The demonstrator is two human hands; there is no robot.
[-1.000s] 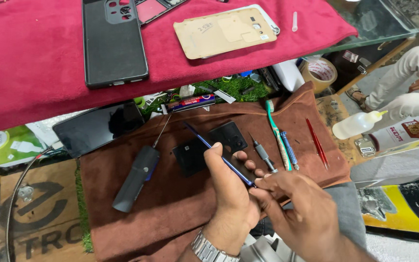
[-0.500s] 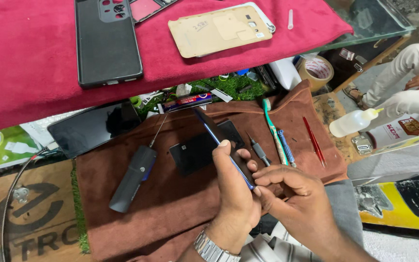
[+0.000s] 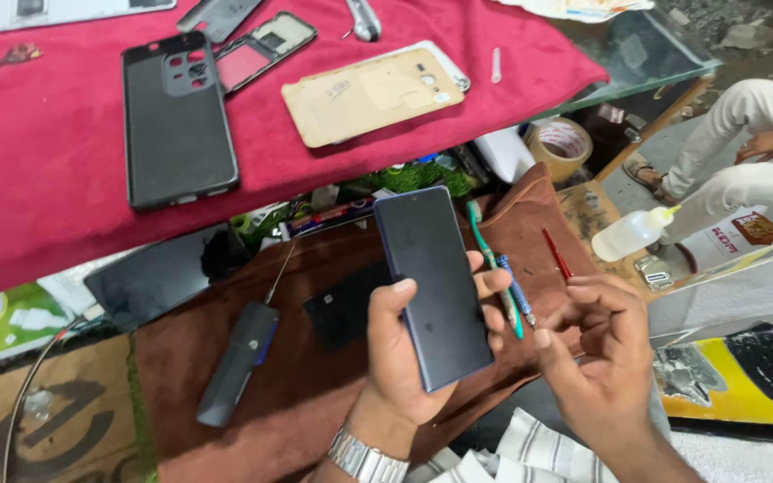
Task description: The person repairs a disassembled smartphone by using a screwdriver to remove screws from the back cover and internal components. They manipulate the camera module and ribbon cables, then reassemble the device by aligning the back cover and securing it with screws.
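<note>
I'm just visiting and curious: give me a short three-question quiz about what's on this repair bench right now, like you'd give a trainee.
1. True or false: the left hand holds the dark blue phone upright, gripped at its edges.
2. What lies on the brown cloth left of the held phone?
A. a dark soldering iron
B. a roll of tape
C. a squeeze bottle
3. Fill in: the empty black phone case lies on the ___ cloth.

Key:
1. True; the right hand is beside it, apparently empty.
2. A, the dark soldering iron.
3. Red; the red cloth also carries a tan back cover.
</note>
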